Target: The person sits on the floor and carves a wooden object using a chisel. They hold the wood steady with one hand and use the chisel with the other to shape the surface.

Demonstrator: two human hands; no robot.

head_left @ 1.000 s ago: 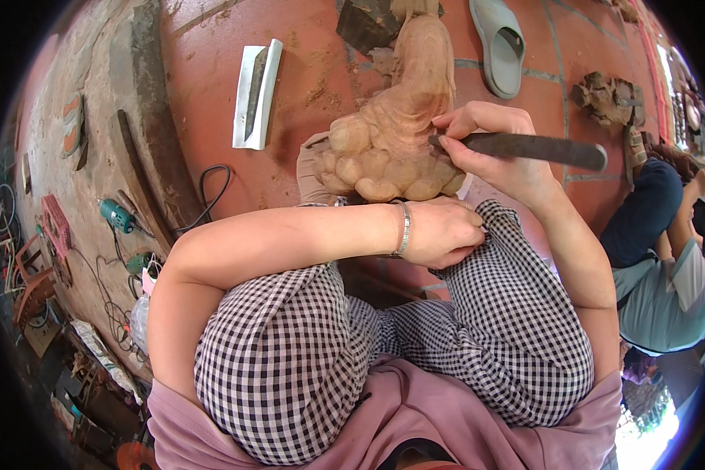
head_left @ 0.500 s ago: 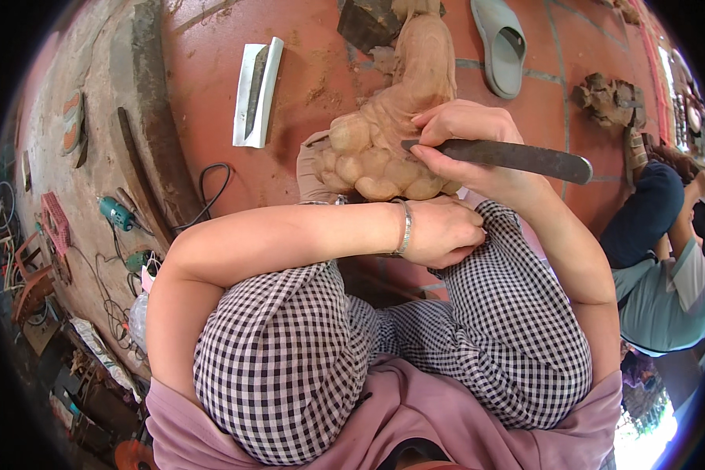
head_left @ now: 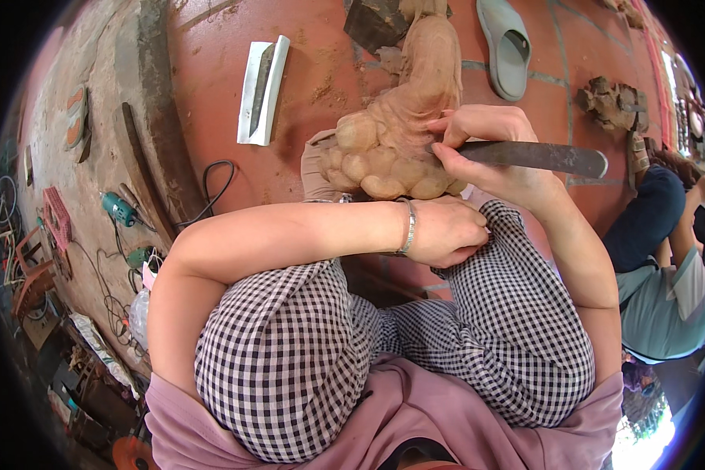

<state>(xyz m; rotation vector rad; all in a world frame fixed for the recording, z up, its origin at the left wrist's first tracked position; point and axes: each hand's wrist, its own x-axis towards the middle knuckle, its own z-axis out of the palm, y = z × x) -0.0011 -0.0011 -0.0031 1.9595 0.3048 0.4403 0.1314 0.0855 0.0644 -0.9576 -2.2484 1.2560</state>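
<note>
A carved wooden piece (head_left: 423,86) lies in front of me, its near end a cluster of rounded lumps. In my right hand (head_left: 493,149) is a long, flat, dark metal blade (head_left: 552,157) with a rounded outer end. Thumb and fingers pinch it close to its inner tip, which is at the carving's surface beside the lumps. My left forearm crosses my body, and my left hand (head_left: 446,231), with a silver bracelet at the wrist, rests by my right knee. Its fingers are curled; what they hold, if anything, is hidden.
On the red tiles, a dark strip lies on white folded paper (head_left: 249,110). A grey slipper (head_left: 511,66), a dark block (head_left: 372,27) and a rough wood chunk (head_left: 611,102) lie farther off. Green power tools (head_left: 117,210) with cords are at left. Another person (head_left: 658,305) sits at right.
My right hand and the blade have moved slightly right along the carving. My left hand has kept its place, and the whole view has shifted a little.
</note>
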